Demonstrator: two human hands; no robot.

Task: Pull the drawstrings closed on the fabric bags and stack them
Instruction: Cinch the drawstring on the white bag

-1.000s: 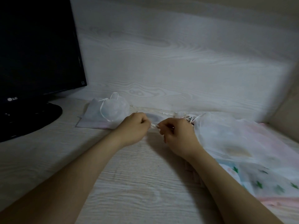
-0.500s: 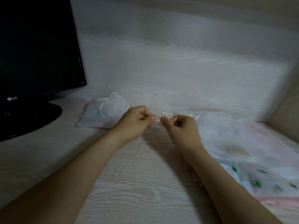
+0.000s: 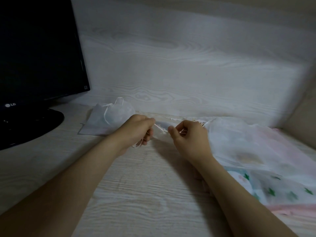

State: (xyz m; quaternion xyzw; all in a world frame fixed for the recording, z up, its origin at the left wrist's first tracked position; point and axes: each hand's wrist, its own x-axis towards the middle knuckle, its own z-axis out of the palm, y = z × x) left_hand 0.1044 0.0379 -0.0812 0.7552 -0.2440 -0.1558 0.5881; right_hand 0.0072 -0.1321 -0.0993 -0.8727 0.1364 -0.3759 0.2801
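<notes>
Left hand (image 3: 136,130) has pulled drawstring (image 3: 160,130) leftward; pale woodgrain desk (image 3: 145,194).

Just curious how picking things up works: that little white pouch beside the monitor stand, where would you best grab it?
Probably pinch the pouch at its cinched top, where the cord loop stands up, coming from above. The body lies limp and flat on the desk, so only that bunched end offers a firm hold.

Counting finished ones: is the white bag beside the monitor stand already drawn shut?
Shut, it seems: the white bag is gathered at its top, and its drawstring loops lie pulled out over it.
</notes>
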